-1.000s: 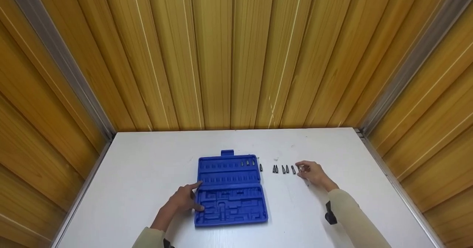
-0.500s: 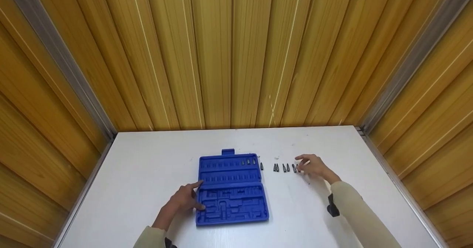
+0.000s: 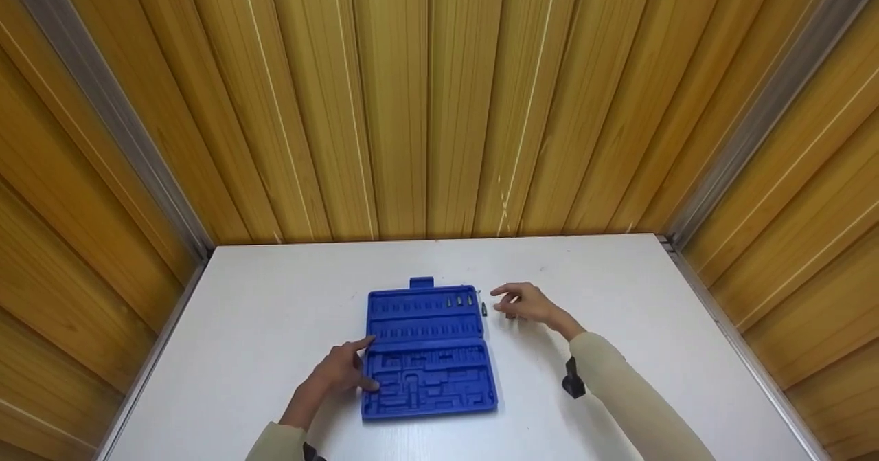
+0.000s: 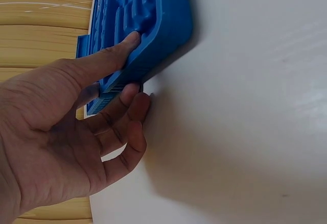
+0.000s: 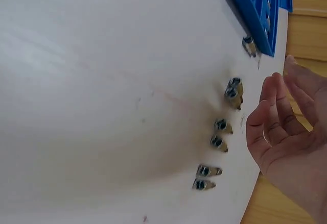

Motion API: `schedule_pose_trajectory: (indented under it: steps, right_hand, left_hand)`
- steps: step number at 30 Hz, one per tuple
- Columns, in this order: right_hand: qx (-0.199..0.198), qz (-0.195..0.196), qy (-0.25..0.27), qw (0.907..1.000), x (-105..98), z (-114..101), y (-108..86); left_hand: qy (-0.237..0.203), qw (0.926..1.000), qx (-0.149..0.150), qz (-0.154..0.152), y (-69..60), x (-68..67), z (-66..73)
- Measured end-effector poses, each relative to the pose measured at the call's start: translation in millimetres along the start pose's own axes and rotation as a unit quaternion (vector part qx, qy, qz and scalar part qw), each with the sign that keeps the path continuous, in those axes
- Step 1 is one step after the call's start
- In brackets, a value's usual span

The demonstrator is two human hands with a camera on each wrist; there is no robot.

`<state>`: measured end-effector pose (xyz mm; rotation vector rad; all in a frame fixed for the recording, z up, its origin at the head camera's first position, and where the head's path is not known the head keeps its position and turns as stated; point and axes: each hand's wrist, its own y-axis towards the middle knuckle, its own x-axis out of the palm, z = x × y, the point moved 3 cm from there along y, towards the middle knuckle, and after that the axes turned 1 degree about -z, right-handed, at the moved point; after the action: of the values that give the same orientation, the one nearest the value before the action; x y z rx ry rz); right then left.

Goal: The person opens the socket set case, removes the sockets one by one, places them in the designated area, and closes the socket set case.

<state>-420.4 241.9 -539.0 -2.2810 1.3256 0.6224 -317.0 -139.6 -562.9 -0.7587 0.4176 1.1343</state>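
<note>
An opened blue plastic bit case (image 3: 427, 343) lies flat on the table. My left hand (image 3: 336, 370) holds its left edge; the left wrist view shows the thumb on the rim and the other fingers bent below, beside the case wall. My right hand (image 3: 530, 304), fingers loosely bent and holding nothing, hovers just right of the case. Below it, in the right wrist view, several small dark pointed bits stand in pairs: a near pair (image 5: 234, 93), a middle pair (image 5: 219, 134) and a far pair (image 5: 205, 178). A single bit (image 3: 484, 309) stands against the case's right side.
Three bits (image 3: 460, 301) sit in the lid's upper row at the right end. Shaped recesses fill the lower half of the case. The white table (image 3: 275, 296) ends at a wood-patterned wall (image 3: 426, 138) behind.
My right hand has let go of the rightmost bit, which it had set beside another, and moved left toward the case. The left hand stays on the case edge.
</note>
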Motion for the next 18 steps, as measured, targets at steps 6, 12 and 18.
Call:
schedule_pose_trajectory:
  steps: [6,12,18]
  right_hand:
    - [-0.013,0.001,0.02,0.9997,33,-20,18.5]
    - [-0.027,0.038,0.065,0.9968,65,-30,34.3]
    - [-0.021,0.132,0.053,0.9897,81,-27,47.5]
  left_hand:
    - [-0.007,1.0,-0.001,0.004,-1.3,0.7,-1.9]
    - [-0.008,1.0,-0.003,0.002,0.0,0.3,-1.9]
    - [-0.016,0.9999,-0.001,-0.001,-1.3,1.8,-1.7]
